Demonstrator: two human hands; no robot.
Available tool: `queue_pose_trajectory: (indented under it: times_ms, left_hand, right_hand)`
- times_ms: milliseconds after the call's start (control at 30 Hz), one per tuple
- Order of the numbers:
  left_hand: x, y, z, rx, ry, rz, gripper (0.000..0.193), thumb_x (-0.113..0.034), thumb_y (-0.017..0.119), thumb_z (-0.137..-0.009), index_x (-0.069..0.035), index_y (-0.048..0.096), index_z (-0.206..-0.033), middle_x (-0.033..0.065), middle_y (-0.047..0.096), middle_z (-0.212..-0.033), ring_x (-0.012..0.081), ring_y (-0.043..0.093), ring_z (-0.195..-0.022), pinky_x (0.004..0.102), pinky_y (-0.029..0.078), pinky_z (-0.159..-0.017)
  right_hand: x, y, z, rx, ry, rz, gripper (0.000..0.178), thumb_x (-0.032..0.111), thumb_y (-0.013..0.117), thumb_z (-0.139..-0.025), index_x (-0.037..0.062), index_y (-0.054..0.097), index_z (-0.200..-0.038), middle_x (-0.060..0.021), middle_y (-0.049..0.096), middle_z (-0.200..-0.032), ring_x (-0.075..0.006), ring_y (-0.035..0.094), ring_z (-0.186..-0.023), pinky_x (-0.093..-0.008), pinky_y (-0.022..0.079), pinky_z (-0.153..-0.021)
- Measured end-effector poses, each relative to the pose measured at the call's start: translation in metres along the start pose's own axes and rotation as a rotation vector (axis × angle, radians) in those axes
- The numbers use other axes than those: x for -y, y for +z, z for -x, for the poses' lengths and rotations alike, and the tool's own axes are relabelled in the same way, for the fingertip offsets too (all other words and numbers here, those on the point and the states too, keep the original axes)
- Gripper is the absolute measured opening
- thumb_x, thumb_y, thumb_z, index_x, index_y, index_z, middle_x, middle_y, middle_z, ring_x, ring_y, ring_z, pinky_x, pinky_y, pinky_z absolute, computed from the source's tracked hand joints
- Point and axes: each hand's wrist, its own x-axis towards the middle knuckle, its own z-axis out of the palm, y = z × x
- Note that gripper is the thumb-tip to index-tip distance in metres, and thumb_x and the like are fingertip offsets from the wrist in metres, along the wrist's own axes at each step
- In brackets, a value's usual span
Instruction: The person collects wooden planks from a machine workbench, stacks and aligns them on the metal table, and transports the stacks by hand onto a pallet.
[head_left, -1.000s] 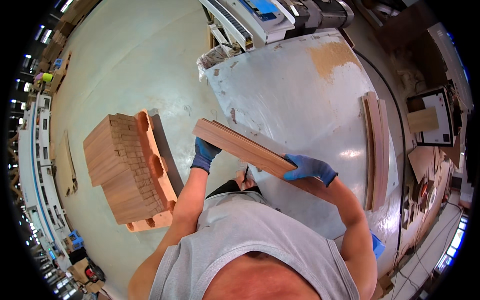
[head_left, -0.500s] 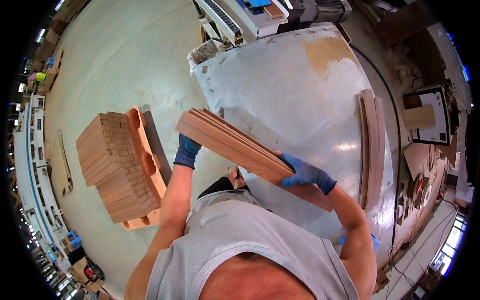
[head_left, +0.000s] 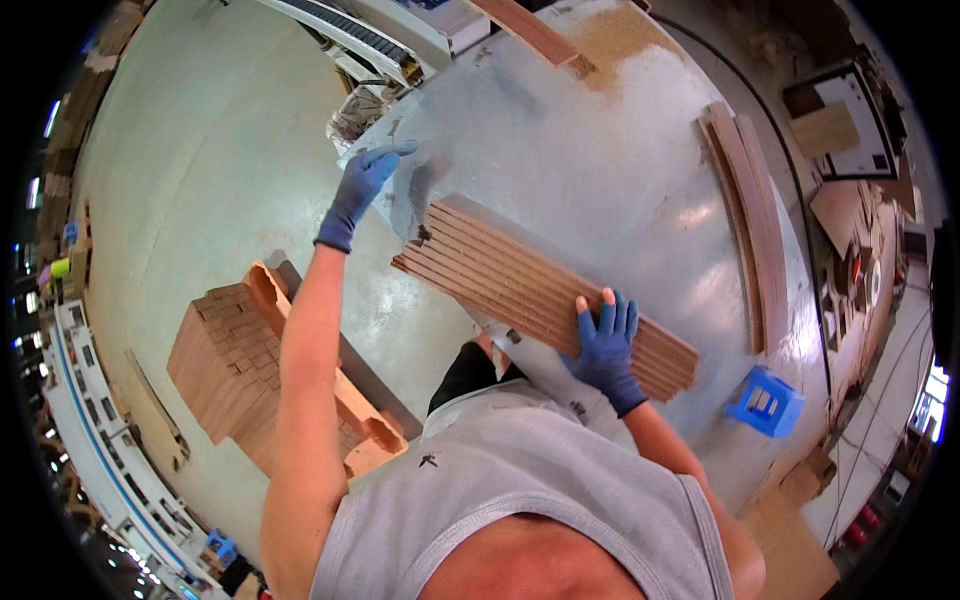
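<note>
A row of wooden planks, narrow edges up and pressed side by side, lies aslant on the grey metal table in front of me. My right hand, in a blue glove with some bare fingertips, lies on the row toward its right end with the fingers spread over the edges. My left hand, also gloved in blue, is off the planks. It reaches out above the table's far left corner, fingers stretched out and holding nothing.
At the far edge, a single plank juts over the table beside sawdust. Long strips lie along the right side. A blue stool stands near right. Stacked planks sit on an orange-brown pallet at left.
The planks went from being held in both hands to lying on the table, edges up. My left hand let go and moved up, away from them. A plank now juts in at the far edge.
</note>
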Motion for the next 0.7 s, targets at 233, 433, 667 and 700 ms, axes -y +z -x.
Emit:
queue_pose_trajectory:
  times_ms: [233,433,667,700]
  left_hand:
    - [0.025,0.037,0.061,-0.055,-0.017,0.33,0.047,-0.025,0.047,-0.107,0.007,0.052,-0.142,0.0175,0.054,-0.148,0.0239,0.052,-0.136,0.0382,0.041,-0.115]
    - [0.026,0.074,0.066,0.003,0.046,0.358,0.054,-0.031,0.034,-0.112,0.009,0.045,-0.147,0.0171,0.048,-0.152,0.0247,0.044,-0.142,0.0368,0.029,-0.121]
    - [0.015,0.088,0.07,0.039,0.069,0.445,0.064,-0.043,0.031,-0.112,0.009,0.042,-0.149,0.0167,0.045,-0.155,0.0252,0.039,-0.146,0.0367,0.025,-0.123]
    - [0.015,0.092,0.07,0.04,0.065,0.449,0.064,-0.043,0.031,-0.112,0.009,0.042,-0.149,0.0167,0.045,-0.155,0.0252,0.039,-0.146,0.0367,0.025,-0.123]
  right_hand:
    - [0.001,0.004,-0.003,-0.002,0.003,0.063,0.098,0.04,0.085,-0.067,0.0086,0.042,-0.149,-0.0319,0.029,-0.151,-0.0548,0.033,-0.136,-0.0738,0.025,-0.108]
    - [0.011,-0.008,-0.004,0.094,0.038,0.11,0.104,0.043,0.086,-0.066,0.007,0.038,-0.151,-0.0333,0.026,-0.154,-0.0557,0.029,-0.139,-0.0733,0.023,-0.11]
    - [0.013,-0.016,-0.01,0.154,0.069,0.119,0.11,0.046,0.087,-0.064,0.0055,0.036,-0.153,-0.0343,0.026,-0.154,-0.0551,0.028,-0.141,-0.0706,0.022,-0.113]
    - [0.013,-0.016,-0.01,0.161,0.076,0.123,0.111,0.047,0.087,-0.064,0.0054,0.036,-0.153,-0.0343,0.026,-0.154,-0.0551,0.027,-0.141,-0.0702,0.021,-0.113]
